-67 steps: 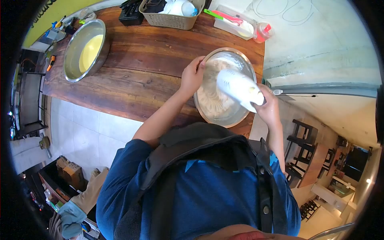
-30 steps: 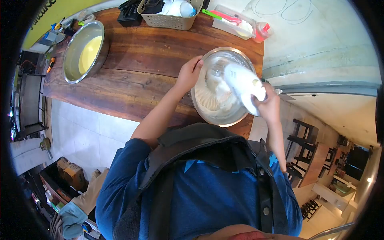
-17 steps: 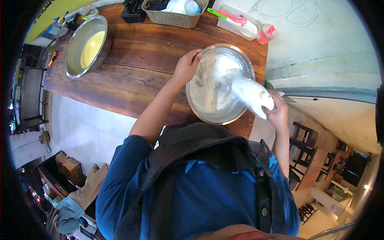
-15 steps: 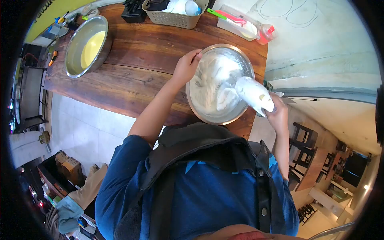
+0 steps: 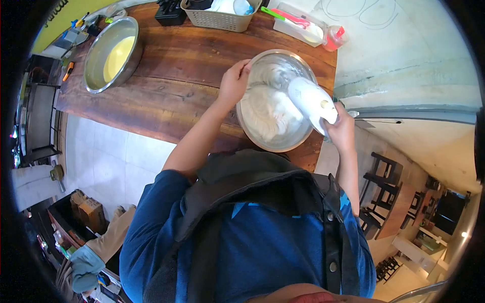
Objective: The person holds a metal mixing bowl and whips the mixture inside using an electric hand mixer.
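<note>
A metal mixing bowl point(image 5: 244, 121) with whitish, ridged batter point(image 5: 265, 113) stands near the right end of the wooden table point(image 5: 172, 60). My left hand point(image 5: 235, 81) grips its upper left rim, fingers closed on the edge. My right hand point(image 5: 341, 126) is wrapped round the handle end of a white hand mixer point(image 5: 309, 98), which tilts down over the right part of the bowl. The beaters are blurred and mostly hidden by the mixer's body and the batter.
A second metal bowl point(image 5: 93, 68) with yellow liquid point(image 5: 118, 58) stands on the table's left part. Along the back are a beige basket point(image 5: 214, 21), a black box point(image 5: 171, 16), a clear container point(image 5: 298, 31) with a green-handled tool, and a red-lidded jar point(image 5: 334, 38).
The mixer has swung up and to the left over the batter, with my right hand on it. My left hand stays on the rim. The view has shifted slightly.
</note>
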`<state>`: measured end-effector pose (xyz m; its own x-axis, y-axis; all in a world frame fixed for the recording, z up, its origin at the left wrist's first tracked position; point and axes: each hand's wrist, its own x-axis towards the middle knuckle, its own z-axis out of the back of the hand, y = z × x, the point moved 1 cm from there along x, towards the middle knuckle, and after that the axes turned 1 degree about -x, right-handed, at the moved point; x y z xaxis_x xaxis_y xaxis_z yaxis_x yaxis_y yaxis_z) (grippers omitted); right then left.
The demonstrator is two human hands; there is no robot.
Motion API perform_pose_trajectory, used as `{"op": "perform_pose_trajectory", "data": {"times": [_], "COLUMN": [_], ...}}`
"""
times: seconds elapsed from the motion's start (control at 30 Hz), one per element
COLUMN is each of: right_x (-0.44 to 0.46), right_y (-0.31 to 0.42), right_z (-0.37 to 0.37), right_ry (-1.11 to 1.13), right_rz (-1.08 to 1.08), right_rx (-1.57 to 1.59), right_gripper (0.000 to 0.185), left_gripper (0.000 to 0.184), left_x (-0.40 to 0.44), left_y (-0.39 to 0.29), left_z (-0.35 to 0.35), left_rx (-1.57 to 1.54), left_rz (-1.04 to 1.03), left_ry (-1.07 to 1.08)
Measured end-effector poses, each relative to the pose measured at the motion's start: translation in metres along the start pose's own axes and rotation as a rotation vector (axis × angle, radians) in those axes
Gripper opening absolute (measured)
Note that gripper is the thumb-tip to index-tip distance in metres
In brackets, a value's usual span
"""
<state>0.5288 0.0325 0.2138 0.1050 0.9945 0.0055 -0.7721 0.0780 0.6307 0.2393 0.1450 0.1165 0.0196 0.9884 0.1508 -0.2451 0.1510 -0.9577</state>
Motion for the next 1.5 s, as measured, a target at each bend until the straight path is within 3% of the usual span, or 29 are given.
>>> {"op": "perform_pose_trajectory", "data": {"times": [0.07,0.13,0.17,0.27,0.4,0.47,0.57,0.67,0.73,0.8,0.93,1.0,1.07,1.2,1.27,1.33,1.5], "right_x": [-0.009,-0.022,-0.024,-0.031,-0.022,-0.018,-0.021,-0.024,-0.021,-0.012,-0.009,-0.017,-0.032,-0.06,-0.062,-0.054,-0.058], "right_y": [-0.003,0.008,0.006,0.012,-0.009,-0.007,0.009,0.021,0.017,0.006,0.01,0.011,0.012,0.022,0.028,0.026,0.041], "right_z": [0.013,0.027,0.03,0.024,0.009,0.022,0.038,0.033,0.02,0.002,0.008,0.021,0.031,0.017,0.0,-0.019,-0.016], "right_ry": [0.035,0.226,0.359,0.387,0.131,0.128,0.352,0.512,0.474,0.285,0.149,0.169,0.362,0.466,0.427,0.309,0.304], "right_rz": [-0.015,0.019,0.019,0.003,0.007,0.018,0.063,0.122,0.167,0.13,0.047,0.033,0.071,0.027,0.028,-0.018,-0.048], "right_rx": [-0.075,-0.235,-0.184,-0.117,0.043,-0.005,-0.369,-0.096,-0.059,0.077,-0.13,-0.222,-0.41,-0.005,-0.001,0.205,0.128], "right_gripper": [0.033,0.027,0.03,0.034,0.033,0.038,0.037,0.037,0.035,0.036,0.036,0.035,0.034,0.034,0.034,0.034,0.033], "left_gripper": [0.029,0.029,0.029,0.029,0.029,0.029,0.029,0.029,0.029,0.028,0.028,0.028,0.029,0.028,0.028,0.028,0.029], "left_x": [-0.003,-0.008,-0.011,-0.021,-0.031,-0.034,-0.041,-0.048,-0.052,-0.056,-0.069,-0.075,-0.081,-0.099,-0.113,-0.124,-0.129], "left_y": [0.012,0.014,0.016,0.006,0.004,0.004,0.01,0.005,-0.001,-0.004,0.0,0.014,0.024,0.028,0.023,0.019,0.012], "left_z": [0.007,0.008,0.006,-0.002,-0.006,-0.005,-0.005,-0.011,-0.013,-0.012,-0.007,-0.001,-0.001,-0.011,-0.021,-0.028,-0.031], "left_rx": [-0.005,-0.106,-0.108,-0.116,-0.121,-0.11,-0.169,-0.178,-0.154,-0.151,-0.196,-0.271,-0.347,-0.406,-0.435,-0.384,-0.342], "left_rz": [-0.033,-0.009,-0.007,0.044,0.013,-0.001,-0.061,0.026,0.077,0.08,0.033,0.071,0.107,0.149,0.153,0.16,0.15], "left_ry": [-0.053,-0.087,-0.086,-0.065,-0.077,-0.087,-0.116,-0.091,-0.063,-0.068,-0.166,-0.196,-0.23,-0.286,-0.295,-0.34,-0.338]}}
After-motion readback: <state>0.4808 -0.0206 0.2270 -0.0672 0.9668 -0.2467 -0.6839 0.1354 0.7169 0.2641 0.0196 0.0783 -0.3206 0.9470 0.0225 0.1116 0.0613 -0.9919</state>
